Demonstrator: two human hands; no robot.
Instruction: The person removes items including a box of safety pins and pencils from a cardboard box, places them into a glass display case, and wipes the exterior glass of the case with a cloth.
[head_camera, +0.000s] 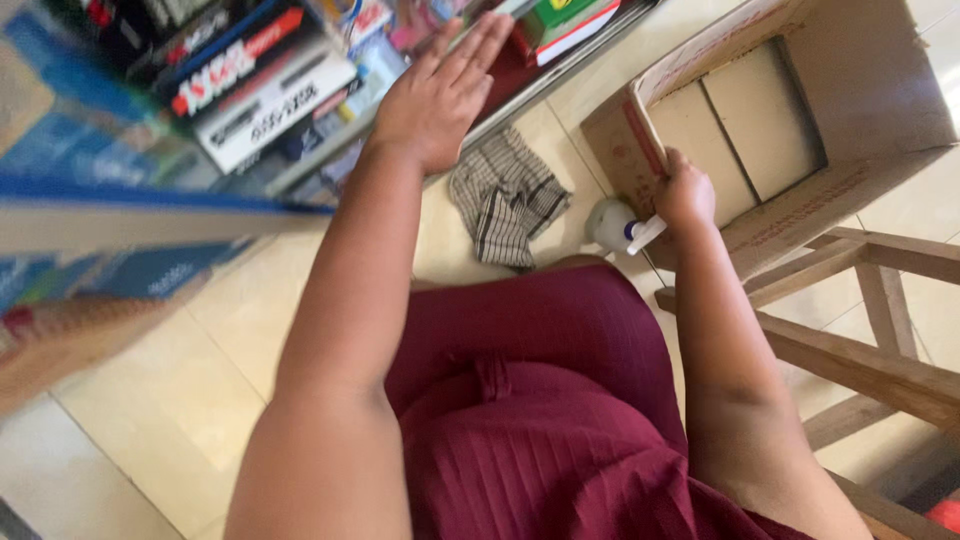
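The left hand (440, 95) is seen flat and released, fingers extended together, reaching over a low shelf of stacked printed boxes (262, 95). The right hand (686, 195) is clenched around the trigger neck of a white plastic spray bottle (615, 226), held against the near wall of an open brown cardboard carton (800, 215). A crumpled checked grey cloth (507, 197) is observed on the tiled floor between both hands. A wooden frame (870, 310) is noted just beside the right forearm.

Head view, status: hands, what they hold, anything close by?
Left hand open, flat, reaching toward shelf boxes. Right hand shut on white spray bottle, beside cardboard box. Checked cloth on floor between.
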